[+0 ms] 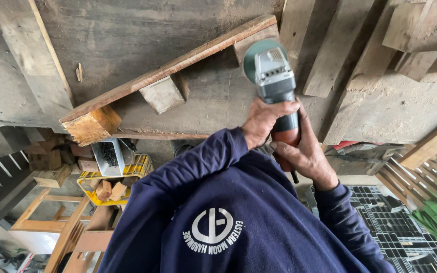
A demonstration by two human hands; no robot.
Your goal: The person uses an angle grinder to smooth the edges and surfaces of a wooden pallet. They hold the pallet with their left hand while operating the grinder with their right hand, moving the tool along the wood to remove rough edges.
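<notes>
Both my hands hold an angle grinder (275, 81) with a grey head, a green disc guard and a reddish-brown body. My left hand (265, 121) wraps the body just below the head. My right hand (305, 157) grips the lower end of the handle. The disc end sits against the end of a long reddish wooden plank (178, 64) that runs diagonally across a rough grey board surface (142, 35). Wooden blocks (164, 94) are fixed under the plank. My dark blue sleeves and sweatshirt fill the lower middle of the view.
A yellow crate (138, 168) holds wood offcuts, with a white box of dark screws (108, 155) above it. A wooden stool frame (51, 212) stands at the lower left. Loose planks (330, 50) lie at the upper right, and black gridded crates (405, 227) at the lower right.
</notes>
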